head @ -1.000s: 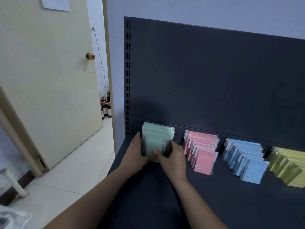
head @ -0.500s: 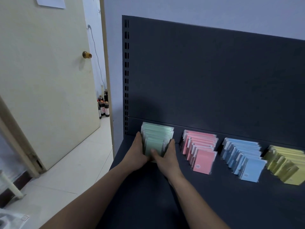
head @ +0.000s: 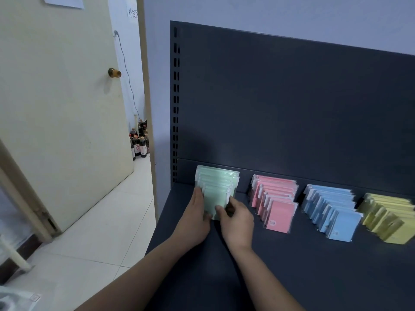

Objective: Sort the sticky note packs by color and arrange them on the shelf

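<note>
Reaching over the dark shelf (head: 292, 265), you had both hands at the row of green packs (head: 219, 179), which stood at the far left of the shelf, close to its back panel (head: 292, 108). Your left hand (head: 194, 223) lay along the left side of that row, fingers straight and together against the pack edges, with the thumb tucked in at the lower front corner. Your right hand (head: 235, 223) was at the front right of the row. Its thumb pressed on the face of the front green pack (head: 214, 200) and its fingers curled round that pack's right edge, so it was pinching it. The two hands sat close together, and the front pack was between them.

The green packs leaned back one behind another, overlapping like tiles. To their right you had three more rows set the same way: pink packs (head: 276, 198) just beside the green, then blue packs (head: 332, 205), then yellow packs (head: 386, 214) running off the right edge of the view. Each row held one colour only, and the rows stood apart from each other with bare shelf between them.

On your left, a cream door (head: 56, 108) with a brass knob (head: 114, 72) stood open. Beyond it, a group of dark bottles (head: 139, 142) stood on the pale tiled floor (head: 101, 221), and a thin cable (head: 125, 70) hung down the wall above them.
</note>
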`<state>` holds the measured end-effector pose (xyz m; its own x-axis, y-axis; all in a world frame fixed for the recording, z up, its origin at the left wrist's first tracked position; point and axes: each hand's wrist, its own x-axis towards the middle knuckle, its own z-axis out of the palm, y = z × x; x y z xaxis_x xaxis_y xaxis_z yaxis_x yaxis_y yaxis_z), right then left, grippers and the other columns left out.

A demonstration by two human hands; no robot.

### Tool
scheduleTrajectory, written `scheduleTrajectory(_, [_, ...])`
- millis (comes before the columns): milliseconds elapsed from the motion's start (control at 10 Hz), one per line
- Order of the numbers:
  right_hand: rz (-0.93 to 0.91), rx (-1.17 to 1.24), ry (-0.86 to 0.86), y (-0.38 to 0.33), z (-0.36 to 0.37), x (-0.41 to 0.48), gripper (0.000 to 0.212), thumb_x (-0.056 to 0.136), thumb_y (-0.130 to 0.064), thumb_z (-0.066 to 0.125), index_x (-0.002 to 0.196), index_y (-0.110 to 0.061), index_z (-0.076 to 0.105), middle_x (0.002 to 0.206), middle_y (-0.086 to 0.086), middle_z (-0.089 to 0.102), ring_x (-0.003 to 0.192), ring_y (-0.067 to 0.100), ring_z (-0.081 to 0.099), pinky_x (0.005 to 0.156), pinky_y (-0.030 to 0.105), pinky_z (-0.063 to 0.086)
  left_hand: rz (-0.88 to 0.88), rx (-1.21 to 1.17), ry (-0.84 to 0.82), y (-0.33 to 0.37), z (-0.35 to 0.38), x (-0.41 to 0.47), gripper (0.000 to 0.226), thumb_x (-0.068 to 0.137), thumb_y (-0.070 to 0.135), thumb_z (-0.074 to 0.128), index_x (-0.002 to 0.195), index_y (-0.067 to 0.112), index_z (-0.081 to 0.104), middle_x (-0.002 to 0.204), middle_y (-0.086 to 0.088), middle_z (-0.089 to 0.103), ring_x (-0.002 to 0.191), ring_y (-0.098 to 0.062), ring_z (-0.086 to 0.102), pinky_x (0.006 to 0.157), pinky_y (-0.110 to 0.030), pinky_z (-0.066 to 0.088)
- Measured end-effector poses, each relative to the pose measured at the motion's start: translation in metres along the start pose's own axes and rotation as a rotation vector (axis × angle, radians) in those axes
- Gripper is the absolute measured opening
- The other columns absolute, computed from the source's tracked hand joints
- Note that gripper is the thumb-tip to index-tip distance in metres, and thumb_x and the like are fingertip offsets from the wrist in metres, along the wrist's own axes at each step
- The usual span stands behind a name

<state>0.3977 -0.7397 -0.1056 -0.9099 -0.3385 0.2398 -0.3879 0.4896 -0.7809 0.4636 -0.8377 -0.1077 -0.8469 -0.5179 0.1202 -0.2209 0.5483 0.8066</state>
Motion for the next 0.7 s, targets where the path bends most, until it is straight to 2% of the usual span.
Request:
scheduleTrajectory(100, [0.003,0.000,-0.008,-0.001,-0.001,0.000,0.014,0.083,-0.019,0.070,0.095,-0.012,0.070,0.086,0.003,0.065,0.082,0.020,0.061,0.073,0.030,0.049,0.012,-0.006,-0.016,-0.001,-0.003,0.001,0.070,0.087,0.009,0.054,0.148,0.014,0.019,0.148,0.002,0.033,0.133,-0.015,0.038,0.107,-0.029,0.036])
scheduleTrajectory(200, [-0.004,-0.007,-0.027,-0.001,-0.002,0.001,0.021,0.083,-0.021,0.070,0.101,-0.011,0.069,0.092,0.004,0.065,0.088,0.020,0.061,0.077,0.031,0.049,0.002,0.002,-0.018,-0.001,-0.009,0.001,0.064,0.087,0.014,0.058,0.143,0.016,0.027,0.142,0.003,0.040,0.130,-0.015,0.041,0.103,-0.027,0.037])
scheduleTrajectory(300, [-0.003,-0.034,-0.057,-0.002,-0.006,0.003,0.035,0.084,-0.024,0.071,0.115,-0.010,0.063,0.105,0.006,0.062,0.098,0.022,0.059,0.085,0.030,0.048,0.010,0.066,0.004,0.003,-0.017,0.001,0.056,0.089,0.014,0.059,0.139,0.016,0.033,0.138,0.004,0.041,0.130,-0.016,0.040,0.096,-0.018,0.031])
scheduleTrajectory(400, [-0.013,-0.060,-0.077,-0.002,-0.013,0.001,0.053,0.086,-0.026,0.069,0.133,-0.010,0.050,0.120,0.005,0.056,0.113,0.022,0.055,0.090,0.025,0.040,0.016,0.162,0.035,0.007,-0.024,-0.001,0.059,0.090,0.011,0.057,0.142,0.010,0.030,0.140,-0.001,0.038,0.132,-0.020,0.038,0.094,-0.017,0.027])
scheduleTrajectory(500, [-0.039,-0.117,-0.127,-0.001,-0.025,-0.003,0.062,0.087,-0.029,0.067,0.140,-0.011,0.042,0.131,0.005,0.052,0.123,0.023,0.049,0.098,0.028,0.040,0.041,0.275,0.056,0.017,-0.032,-0.004,0.057,0.087,0.012,0.061,0.138,0.010,0.037,0.140,-0.005,0.042,0.128,-0.022,0.040,0.100,-0.026,0.034])
scheduleTrajectory(600, [-0.097,-0.179,-0.163,0.006,-0.043,-0.010,0.063,0.089,-0.030,0.064,0.143,-0.013,0.038,0.137,0.006,0.048,0.128,0.023,0.045,0.102,0.029,0.037,0.041,0.388,0.089,0.026,-0.033,-0.011,0.058,0.085,0.017,0.062,0.138,0.014,0.037,0.140,-0.005,0.042,0.128,-0.025,0.040,0.102,-0.039,0.039])
scheduleTrajectory(700, [-0.147,-0.278,-0.237,0.006,-0.065,-0.019,0.061,0.091,-0.033,0.061,0.144,-0.016,0.037,0.139,0.005,0.046,0.129,0.021,0.043,0.102,0.029,0.037,0.046,0.530,0.126,0.035,-0.030,-0.020,0.060,0.087,0.023,0.061,0.141,0.016,0.035,0.144,-0.003,0.039,0.131,-0.025,0.037,0.104,-0.043,0.038])
